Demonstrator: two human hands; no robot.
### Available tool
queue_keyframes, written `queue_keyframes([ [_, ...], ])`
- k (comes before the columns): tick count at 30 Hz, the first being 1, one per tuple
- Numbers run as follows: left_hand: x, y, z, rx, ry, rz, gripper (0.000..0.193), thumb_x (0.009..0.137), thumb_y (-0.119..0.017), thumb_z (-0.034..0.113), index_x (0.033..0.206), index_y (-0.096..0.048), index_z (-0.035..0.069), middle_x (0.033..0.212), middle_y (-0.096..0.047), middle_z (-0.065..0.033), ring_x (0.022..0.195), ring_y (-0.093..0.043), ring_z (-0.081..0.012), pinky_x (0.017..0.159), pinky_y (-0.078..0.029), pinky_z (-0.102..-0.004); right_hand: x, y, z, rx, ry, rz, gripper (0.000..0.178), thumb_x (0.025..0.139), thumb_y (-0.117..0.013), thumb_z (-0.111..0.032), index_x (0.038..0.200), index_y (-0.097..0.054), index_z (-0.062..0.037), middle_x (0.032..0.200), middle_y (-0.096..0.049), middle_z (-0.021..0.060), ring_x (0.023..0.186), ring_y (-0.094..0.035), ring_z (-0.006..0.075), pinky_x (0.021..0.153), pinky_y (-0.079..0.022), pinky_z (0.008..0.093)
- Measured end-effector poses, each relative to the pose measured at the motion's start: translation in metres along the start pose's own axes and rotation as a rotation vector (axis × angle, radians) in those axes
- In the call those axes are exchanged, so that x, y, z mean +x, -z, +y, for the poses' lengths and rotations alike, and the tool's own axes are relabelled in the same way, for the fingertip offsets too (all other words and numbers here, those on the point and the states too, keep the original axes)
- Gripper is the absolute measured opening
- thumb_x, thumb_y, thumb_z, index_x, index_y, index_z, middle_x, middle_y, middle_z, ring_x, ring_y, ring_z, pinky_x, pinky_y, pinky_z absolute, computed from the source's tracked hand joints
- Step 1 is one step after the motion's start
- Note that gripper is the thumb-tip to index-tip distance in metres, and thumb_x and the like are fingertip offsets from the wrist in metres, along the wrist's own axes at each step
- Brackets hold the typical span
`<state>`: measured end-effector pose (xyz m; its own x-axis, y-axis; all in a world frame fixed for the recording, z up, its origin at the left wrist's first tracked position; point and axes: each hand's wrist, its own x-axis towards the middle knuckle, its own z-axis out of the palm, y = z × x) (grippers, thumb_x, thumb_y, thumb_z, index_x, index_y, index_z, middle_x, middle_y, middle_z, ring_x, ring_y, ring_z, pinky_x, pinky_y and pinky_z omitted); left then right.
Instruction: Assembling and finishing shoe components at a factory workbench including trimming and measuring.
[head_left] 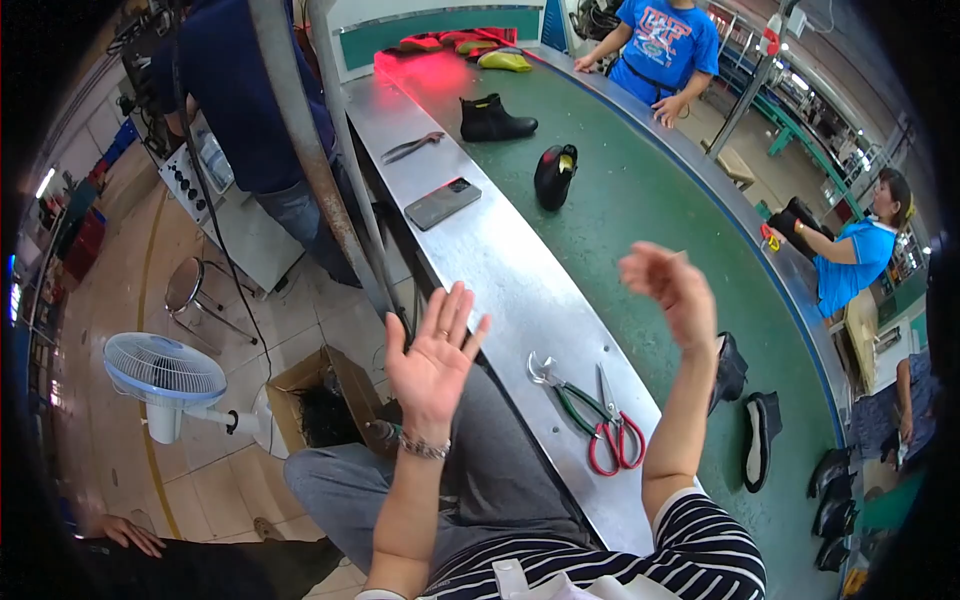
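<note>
My left hand is raised palm up over my lap, left of the metal ledge. Its fingers are spread and it holds nothing. Above the green conveyor belt, my right hand is lifted with the fingers loosely bent and nothing visible in it. Between my arms, scissors with red handles lie on the ledge. Beside them is a pair of green-handled pincers, their curved jaws toward my left hand. Farther up the ledge are a dark phone and another slim metal hand tool.
Black ankle boots and several other dark shoes stand on the belt, one on its side. Across it are people in blue shirts. To my left are a fan, an open carton, a stool and a metal post.
</note>
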<state>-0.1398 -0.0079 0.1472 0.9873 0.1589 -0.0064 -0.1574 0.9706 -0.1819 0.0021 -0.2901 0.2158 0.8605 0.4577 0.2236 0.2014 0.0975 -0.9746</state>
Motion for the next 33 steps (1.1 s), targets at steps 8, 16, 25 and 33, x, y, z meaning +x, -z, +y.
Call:
queue_keyframes([
  [8, 0.017, 0.014, -0.025, 0.044, 0.149, 0.029, 0.104, 0.088, -0.056, 0.058, 0.153, 0.005, 0.004, 0.16, 0.006, -0.0195, 0.149, 0.003, -0.0287, 0.116, -0.007, -0.0616, 0.016, 0.02, -0.13, 0.107, 0.314, -0.162, 0.084, 0.1, -0.016, -0.061, 0.135, -0.046, 0.0087, 0.135, -0.053, 0.0238, 0.124, -0.054, 0.0292, 0.108, -0.038, 0.0379],
  [16, 0.022, 0.054, -0.053, 0.112, 0.218, 0.161, 0.098, 0.091, -0.056, 0.054, 0.153, 0.002, 0.005, 0.159, -0.001, -0.023, 0.148, -0.005, -0.0329, 0.114, -0.01, -0.0642, 0.022, -0.017, -0.157, -0.274, 0.193, -0.344, 0.088, 0.098, -0.014, -0.064, 0.135, -0.048, 0.0083, 0.133, -0.055, 0.0241, 0.124, -0.054, 0.0317, 0.108, -0.037, 0.0416],
  [25, 0.016, 0.184, -0.042, 1.848, -0.341, -0.002, 0.044, 0.093, -0.059, 0.018, 0.132, -0.052, -0.003, 0.145, -0.044, -0.021, 0.124, -0.054, -0.0333, 0.099, -0.047, -0.039, 0.047, -0.046, -0.188, -0.94, 0.139, -0.754, 0.05, 0.096, -0.058, -0.036, 0.129, -0.056, 0.0021, 0.121, -0.065, 0.0186, 0.107, -0.066, 0.0255, 0.09, -0.052, 0.0345],
  [33, 0.002, 0.169, -0.039, 2.135, -0.401, -0.119, 0.029, 0.089, -0.058, 0.01, 0.115, -0.067, 0.003, 0.137, -0.052, -0.0198, 0.119, -0.056, -0.0335, 0.093, -0.05, -0.0363, 0.062, -0.039, -0.244, -0.911, 0.122, -0.668, 0.048, 0.098, -0.055, -0.04, 0.121, -0.064, 0.001, 0.106, -0.07, 0.0114, 0.096, -0.066, 0.0162, 0.085, -0.053, 0.03],
])
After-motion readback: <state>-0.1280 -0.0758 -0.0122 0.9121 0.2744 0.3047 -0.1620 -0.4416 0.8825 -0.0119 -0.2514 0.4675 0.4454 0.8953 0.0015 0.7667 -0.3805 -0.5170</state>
